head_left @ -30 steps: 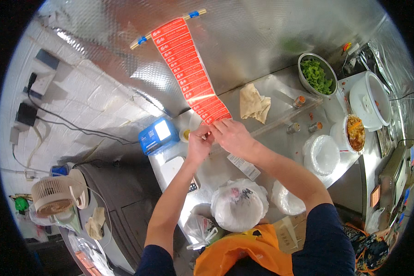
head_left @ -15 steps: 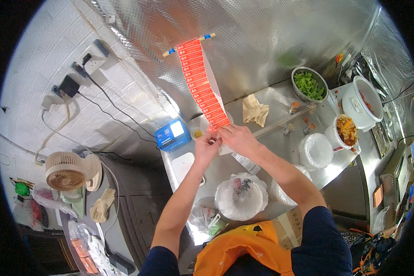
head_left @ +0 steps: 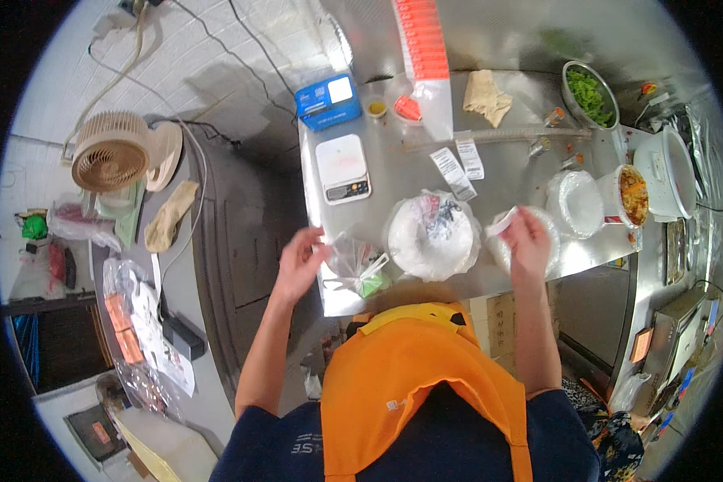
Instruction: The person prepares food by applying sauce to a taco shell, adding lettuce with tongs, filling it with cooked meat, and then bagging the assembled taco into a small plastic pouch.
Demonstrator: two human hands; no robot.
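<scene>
My right hand (head_left: 525, 243) pinches a small sticker (head_left: 502, 222), its white side showing, above a plastic-wrapped bowl (head_left: 548, 245). My left hand (head_left: 301, 259) hangs at the table's left edge with its fingers loosely curled and apart, holding nothing. Next to it lies a clear plastic bag (head_left: 352, 261) with something green inside. Between my hands stands a larger wrapped bowl (head_left: 410, 245) with dark marks on its film. A hanging strip of red stickers (head_left: 422, 44) ends in bare white backing over the table's back part.
A white kitchen scale (head_left: 341, 165) and a blue box (head_left: 328, 103) stand at the left. Two printed labels (head_left: 453, 173) lie mid-table. Further right are a folded cloth (head_left: 486, 96), a bowl of lettuce (head_left: 588, 95), another wrapped bowl (head_left: 576, 203) and a tub of sauced food (head_left: 634, 197).
Both hands have come away from the sticker strip, back toward me and apart. A sticker is now in my right hand, and my view has tilted lower.
</scene>
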